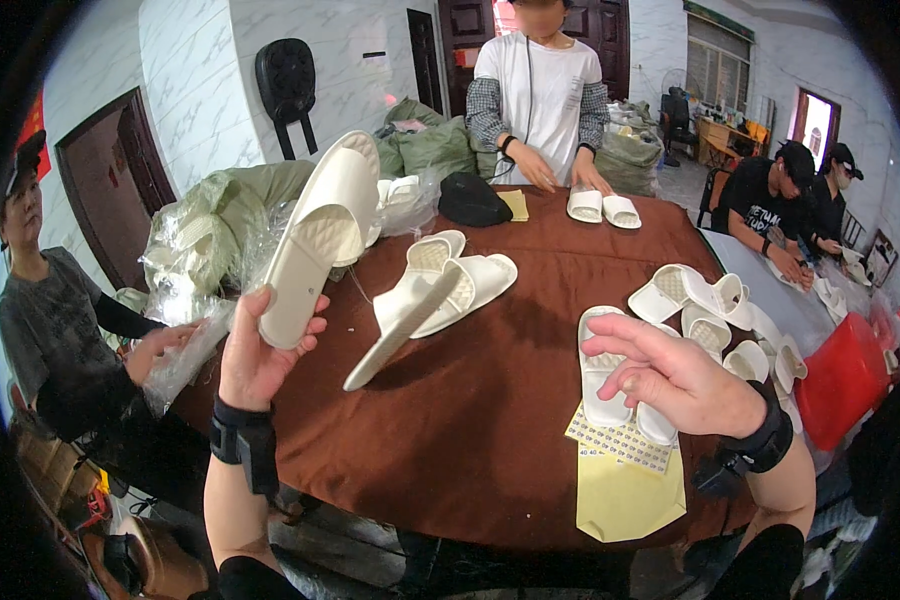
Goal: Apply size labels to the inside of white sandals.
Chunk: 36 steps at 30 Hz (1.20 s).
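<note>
My left hand (255, 355) holds a white slipper (320, 235) upright by its heel, sole toward me, above the left edge of the brown-covered table (490, 400). My right hand (675, 375) hovers with loosely curled fingers over a pair of white slippers (600, 370) lying flat on the table, on a sheet of small stickers (620, 440). Nothing shows in that hand. A yellow backing sheet (625, 500) lies at the table edge below it. Several more white slippers (440, 290) are stacked at the table's middle.
A person in a white shirt (535, 90) stands across the table, hands by two slippers (602, 208). Another person (55, 320) sits at left with clear plastic bags (185, 300). Loose slippers (715, 310) pile at right beside a red basin (842, 385). Two more people sit far right.
</note>
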Available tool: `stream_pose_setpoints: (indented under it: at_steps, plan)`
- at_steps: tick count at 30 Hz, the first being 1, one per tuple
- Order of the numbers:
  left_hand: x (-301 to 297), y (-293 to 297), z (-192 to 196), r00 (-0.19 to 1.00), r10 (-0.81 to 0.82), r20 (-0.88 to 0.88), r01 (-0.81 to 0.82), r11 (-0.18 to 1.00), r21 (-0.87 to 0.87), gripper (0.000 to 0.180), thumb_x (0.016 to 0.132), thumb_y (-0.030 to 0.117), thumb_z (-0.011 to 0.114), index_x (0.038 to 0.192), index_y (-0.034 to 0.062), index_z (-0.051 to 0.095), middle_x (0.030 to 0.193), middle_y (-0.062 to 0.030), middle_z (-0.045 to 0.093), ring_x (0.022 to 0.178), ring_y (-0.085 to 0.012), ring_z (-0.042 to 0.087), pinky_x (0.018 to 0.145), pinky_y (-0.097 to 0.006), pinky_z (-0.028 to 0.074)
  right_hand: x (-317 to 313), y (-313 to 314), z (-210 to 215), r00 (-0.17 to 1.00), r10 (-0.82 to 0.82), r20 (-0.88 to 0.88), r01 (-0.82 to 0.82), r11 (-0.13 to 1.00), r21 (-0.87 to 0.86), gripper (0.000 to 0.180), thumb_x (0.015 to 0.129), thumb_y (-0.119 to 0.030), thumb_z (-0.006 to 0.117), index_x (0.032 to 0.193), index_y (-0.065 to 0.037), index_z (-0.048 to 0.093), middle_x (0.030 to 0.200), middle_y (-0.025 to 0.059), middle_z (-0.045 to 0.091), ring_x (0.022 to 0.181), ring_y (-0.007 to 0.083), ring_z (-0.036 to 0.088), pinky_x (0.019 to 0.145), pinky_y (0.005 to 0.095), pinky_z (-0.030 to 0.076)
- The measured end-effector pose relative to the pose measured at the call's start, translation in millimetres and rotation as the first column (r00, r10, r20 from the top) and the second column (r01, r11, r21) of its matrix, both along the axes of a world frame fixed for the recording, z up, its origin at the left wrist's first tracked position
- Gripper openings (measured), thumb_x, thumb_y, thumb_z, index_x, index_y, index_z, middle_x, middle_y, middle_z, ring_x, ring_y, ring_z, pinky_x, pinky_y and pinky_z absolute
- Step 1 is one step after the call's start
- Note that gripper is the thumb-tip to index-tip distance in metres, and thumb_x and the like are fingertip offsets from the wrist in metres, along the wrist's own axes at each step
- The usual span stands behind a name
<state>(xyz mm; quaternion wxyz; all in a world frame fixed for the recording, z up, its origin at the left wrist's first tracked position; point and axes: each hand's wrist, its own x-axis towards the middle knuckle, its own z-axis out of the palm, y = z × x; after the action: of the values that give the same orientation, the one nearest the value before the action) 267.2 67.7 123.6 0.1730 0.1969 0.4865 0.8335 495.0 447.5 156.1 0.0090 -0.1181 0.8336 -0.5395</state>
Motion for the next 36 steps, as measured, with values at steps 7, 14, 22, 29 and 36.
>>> stream_pose_setpoints:
  at_steps: [7,14,22,29,36]
  plan:
    - [46.7,27.5,5.3,0.994,-0.102,0.041,0.1,0.994,0.046,0.073,0.092,0.047,0.053,0.143,-0.002,0.037,0.122,-0.0296,0.058,0.089,-0.0318,0.066,0.069,-0.035,0.056,-11.1,0.8,-11.7,0.988,-0.001,-0.157,0.022,0.991,0.13,0.051,0.098,-0.011,0.053,0.145,-0.001,0.035,0.13,0.0198,0.057,0.1,0.0189,0.064,0.087,0.0317,0.05]
    - [79.7,46.9,-3.7,0.98,-0.184,0.073,0.181,0.982,0.045,0.073,0.088,0.049,0.055,0.142,0.0015,0.042,0.124,-0.0275,0.058,0.094,-0.0327,0.065,0.074,-0.039,0.052,-29.7,-2.5,-21.9,0.965,0.042,-0.259,0.006,0.984,0.18,0.047,0.096,-0.017,0.058,0.136,0.001,0.043,0.115,0.0244,0.064,0.093,0.0256,0.068,0.079,0.0359,0.053]
    - [100.2,51.4,-43.4,0.983,-0.063,0.172,0.074,0.996,-0.055,0.077,0.085,0.055,0.053,0.141,0.002,0.043,0.121,-0.0241,0.062,0.091,-0.0339,0.066,0.073,-0.04,0.053,-41.7,-7.6,-33.4,0.998,0.06,0.025,-0.064,0.954,0.293,0.05,0.096,-0.022,0.059,0.137,0.002,0.044,0.103,0.0243,0.066,0.09,0.0322,0.067,0.079,0.0395,0.051]
    - [87.5,34.3,-108.9,0.907,-0.149,0.393,0.11,0.987,0.12,0.07,0.09,0.052,0.042,0.138,0.0016,0.044,0.118,-0.0265,0.06,0.095,-0.0386,0.064,0.071,-0.043,0.054,-55.8,-4.9,-75.3,0.99,0.14,-0.031,-0.127,0.958,0.256,0.045,0.095,-0.021,0.057,0.131,0.003,0.047,0.117,0.0266,0.061,0.107,0.0397,0.062,0.09,0.0432,0.048]
    - [90.0,18.9,-144.9,0.85,-0.132,0.509,0.1,0.991,0.09,0.061,0.094,0.04,0.036,0.14,0.0013,0.041,0.12,-0.0264,0.059,0.102,-0.0435,0.062,0.071,-0.047,0.055,-72.7,-15.2,-97.1,0.976,0.214,-0.037,-0.186,0.912,0.365,0.044,0.093,-0.022,0.057,0.129,0.002,0.049,0.118,0.0266,0.059,0.111,0.041,0.058,0.093,0.0459,0.046]
